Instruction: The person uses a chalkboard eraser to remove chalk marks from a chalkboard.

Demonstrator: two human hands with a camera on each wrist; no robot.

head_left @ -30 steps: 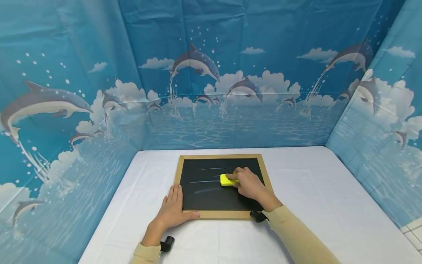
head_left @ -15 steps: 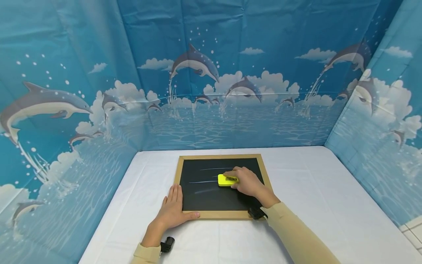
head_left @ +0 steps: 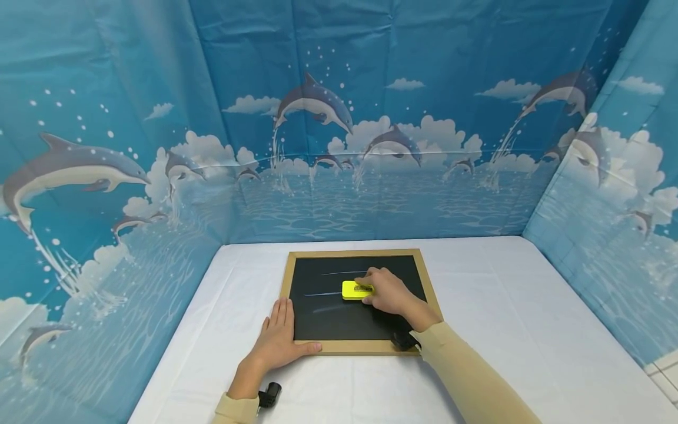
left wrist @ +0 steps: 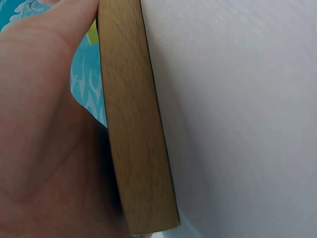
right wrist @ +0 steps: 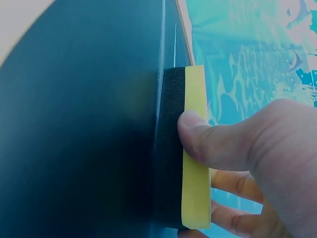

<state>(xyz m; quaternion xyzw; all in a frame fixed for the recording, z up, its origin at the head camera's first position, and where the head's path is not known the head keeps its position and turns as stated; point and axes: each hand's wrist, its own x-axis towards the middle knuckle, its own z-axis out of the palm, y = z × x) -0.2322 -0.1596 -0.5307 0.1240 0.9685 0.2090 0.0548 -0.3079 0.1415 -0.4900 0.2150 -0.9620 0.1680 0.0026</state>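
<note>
A wood-framed blackboard (head_left: 339, 324) lies flat on the white table, with a few pale chalk lines across its black face. My right hand (head_left: 389, 291) grips a yellow board eraser (head_left: 349, 290) over the middle of the board. In the right wrist view the thumb presses the side of the eraser (right wrist: 196, 193), and its black felt (right wrist: 171, 148) faces the board. My left hand (head_left: 276, 338) rests at the lower left corner, fingers straight along the left edge and thumb on the bottom frame. The frame's wooden side (left wrist: 133, 114) runs beside that palm in the left wrist view.
White cloth (head_left: 487, 306) covers the table around the board. A blue curtain with dolphins (head_left: 339, 200) closes off the back and both sides. A small black camera (head_left: 270, 394) is strapped at the left wrist, another (head_left: 404, 340) at the right.
My right hand has slid the eraser leftward across the board, and the short line at its left edge is now gone or covered. My left hand has stayed in place.
</note>
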